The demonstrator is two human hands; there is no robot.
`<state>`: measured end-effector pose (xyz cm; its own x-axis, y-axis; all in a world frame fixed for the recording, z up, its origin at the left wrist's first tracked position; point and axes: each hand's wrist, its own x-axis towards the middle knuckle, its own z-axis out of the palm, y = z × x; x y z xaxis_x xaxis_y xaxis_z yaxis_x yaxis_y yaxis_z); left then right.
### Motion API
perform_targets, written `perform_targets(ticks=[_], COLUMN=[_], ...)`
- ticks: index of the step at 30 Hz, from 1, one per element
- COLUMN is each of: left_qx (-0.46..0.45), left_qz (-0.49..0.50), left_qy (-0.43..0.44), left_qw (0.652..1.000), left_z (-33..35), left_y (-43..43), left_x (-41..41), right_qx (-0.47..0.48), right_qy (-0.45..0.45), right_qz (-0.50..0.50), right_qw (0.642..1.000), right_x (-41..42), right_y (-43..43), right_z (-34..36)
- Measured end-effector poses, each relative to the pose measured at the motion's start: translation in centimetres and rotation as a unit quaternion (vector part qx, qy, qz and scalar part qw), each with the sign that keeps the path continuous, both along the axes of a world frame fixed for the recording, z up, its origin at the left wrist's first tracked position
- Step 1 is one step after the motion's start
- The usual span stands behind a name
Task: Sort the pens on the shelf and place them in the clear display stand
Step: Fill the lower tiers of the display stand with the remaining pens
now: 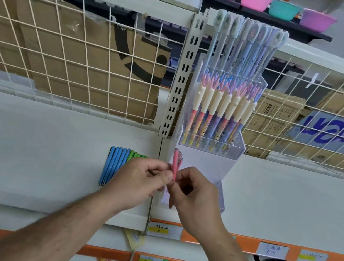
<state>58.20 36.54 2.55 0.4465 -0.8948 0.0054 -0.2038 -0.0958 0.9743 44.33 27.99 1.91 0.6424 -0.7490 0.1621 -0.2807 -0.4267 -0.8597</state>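
Left of the clear acrylic tiered display stand (210, 167), flat on the white matte shelf (25, 150): a tidy row of slim glossy blue pens (114, 166), then green pens (137, 156) nearer the stand, partly hidden. Left hand (144, 178), fingers curled, thumb pressing, pinches a small upright bundle of thin pink pens with metal clips (175, 165) just in front of the stand's left edge. Right hand (194, 194) grips the same bundle from the other side. The stand's upper tiers are packed with pastel pens (219, 115); the lower front tier looks unfilled. Risks, as I judge them: smooth round barrels could slide out of a two-hand pinch and scatter. Clips may snag the hard acrylic lip on entry. The light stand may shift if nudged.
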Motion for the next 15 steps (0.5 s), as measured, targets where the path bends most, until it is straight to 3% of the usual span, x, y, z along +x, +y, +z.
perform_targets(ticks=[3,8,15], left_qx=[0.016,0.078,0.097], left_qz=[0.039,0.057,0.047], left_qy=[-0.06,-0.244,-0.321], left_qw=[0.997,0.965,0.941], left_z=[-0.6,-1.7,-1.8], left_y=[0.0,0.1,0.3], left_x=[0.6,1.7,1.9], right_qx=[0.03,0.025,0.028], right_qy=[-0.025,-0.008,0.01], right_qz=[-0.059,-0.083,-0.065], right_qw=[0.998,0.996,0.997], right_x=[-0.6,-0.7,0.1], right_y=[-0.8,-1.4,-1.1], right_z=[0.7,0.5,0.2])
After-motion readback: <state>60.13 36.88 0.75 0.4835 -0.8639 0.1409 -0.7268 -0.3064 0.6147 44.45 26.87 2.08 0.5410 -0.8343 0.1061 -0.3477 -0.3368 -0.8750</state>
